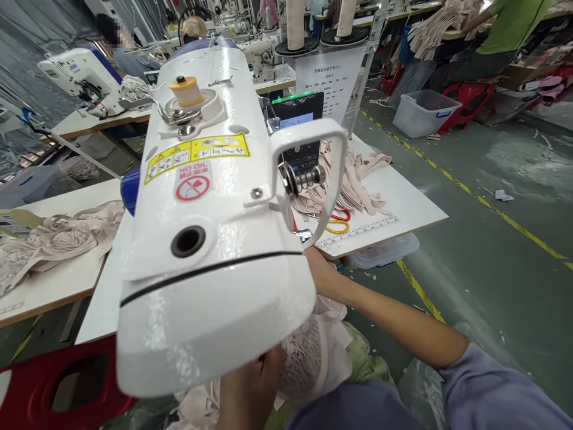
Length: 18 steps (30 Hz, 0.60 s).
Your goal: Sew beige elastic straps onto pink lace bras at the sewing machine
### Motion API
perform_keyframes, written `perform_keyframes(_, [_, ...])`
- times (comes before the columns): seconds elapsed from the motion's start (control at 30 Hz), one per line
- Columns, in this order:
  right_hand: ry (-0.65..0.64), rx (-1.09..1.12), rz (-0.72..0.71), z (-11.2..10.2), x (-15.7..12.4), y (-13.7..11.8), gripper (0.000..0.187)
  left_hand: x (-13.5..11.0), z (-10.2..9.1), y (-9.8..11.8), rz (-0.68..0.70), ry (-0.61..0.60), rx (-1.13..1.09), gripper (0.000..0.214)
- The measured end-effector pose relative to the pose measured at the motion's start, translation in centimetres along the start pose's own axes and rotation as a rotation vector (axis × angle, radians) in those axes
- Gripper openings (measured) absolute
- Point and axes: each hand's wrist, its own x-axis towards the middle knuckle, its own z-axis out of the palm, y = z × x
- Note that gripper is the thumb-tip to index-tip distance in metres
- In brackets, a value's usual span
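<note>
The white sewing machine head [215, 322] fills the middle of the view and covers the needle area. Below its front edge, my left hand [264, 376] is curled, its fingers closed at the edge of a beige lace bra [304, 358]. The machine hides part of that hand. On the right side, my right hand [317, 272] reaches in behind the machine head above the bra, and its fingers are out of sight. The bra's cup hangs over my lap, with more beige fabric [197, 409] lower left.
Beige fabric strips [353, 185], red and yellow-handled scissors [338, 222] and a printed ruler [358, 232] lie on the white table [416, 209]. More lace bras [67, 236] are at left. A red stool [36, 388] stands lower left. A co-worker in green [510, 30] sits far right.
</note>
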Motion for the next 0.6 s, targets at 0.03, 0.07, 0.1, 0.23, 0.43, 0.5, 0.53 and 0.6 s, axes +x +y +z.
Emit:
perform_keyframes(0.03, [0.010, 0.015, 0.008, 0.2, 0.0, 0.1, 0.010, 0.0, 0.0, 0.2, 0.000, 0.014, 0.009, 0.031])
perform_keyframes(0.07, [0.020, 0.038, 0.014, 0.3, 0.0, 0.2, 0.009, 0.1, 0.0, 0.4, -0.007, 0.026, 0.012, 0.032])
perform_keyframes(0.1, [0.032, 0.058, 0.015, 0.4, -0.1, 0.3, 0.008, 0.1, 0.0, 0.7, -0.022, 0.036, 0.009, 0.032])
perform_keyframes(0.23, [0.044, 0.082, -0.011, 0.6, -0.1, 0.6, 0.008, 0.3, 0.0, 1.5, -0.081, 0.058, -0.030, 0.034])
perform_keyframes(0.43, [0.038, 0.068, -0.007, 0.1, -0.1, 0.2, 0.013, 0.4, 0.0, 1.3, 0.001, 0.047, -0.025, 0.032])
perform_keyframes(0.5, [0.035, 0.051, 0.011, 0.0, -0.1, 0.1, 0.014, 0.3, 0.0, 1.2, 0.015, 0.045, -0.023, 0.031])
perform_keyframes(0.53, [0.037, 0.047, 0.015, -0.1, -0.1, 0.1, 0.014, 0.2, 0.1, 1.1, 0.009, 0.046, -0.026, 0.030])
perform_keyframes(0.6, [0.041, 0.049, 0.014, -0.1, -0.2, 0.1, 0.013, -0.3, 0.3, 0.9, -0.018, 0.044, -0.043, 0.029])
